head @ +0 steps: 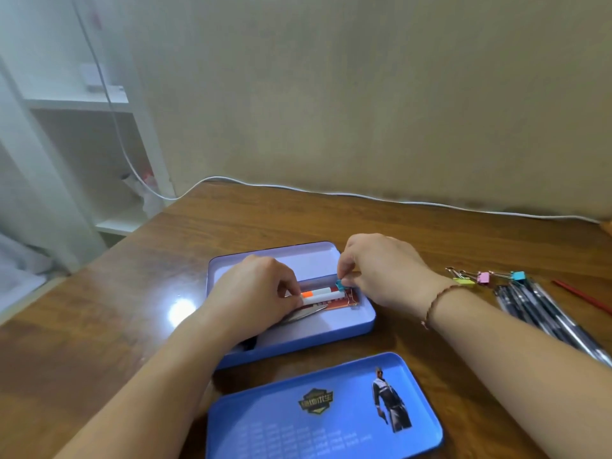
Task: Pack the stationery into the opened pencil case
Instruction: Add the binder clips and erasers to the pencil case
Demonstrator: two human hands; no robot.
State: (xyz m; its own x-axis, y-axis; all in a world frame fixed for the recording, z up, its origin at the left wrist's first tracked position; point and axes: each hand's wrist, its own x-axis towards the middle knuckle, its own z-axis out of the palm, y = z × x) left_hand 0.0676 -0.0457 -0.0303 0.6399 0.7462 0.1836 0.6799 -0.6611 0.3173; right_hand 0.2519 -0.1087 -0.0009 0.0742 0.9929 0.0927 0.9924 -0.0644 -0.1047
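Blue tin pencil case (364,321) half packed: L hand (255,289) pinching white marker (323,294), R hand (387,270) pinching teal binder clip (339,285) just beside it; clip's spring could slip from fingertips, pop out.

Four binder clips (340,285), one marker (323,295), one red pencil (583,296).

Left hand (255,286) curled, right hand (384,270) pinching (fingertips together).
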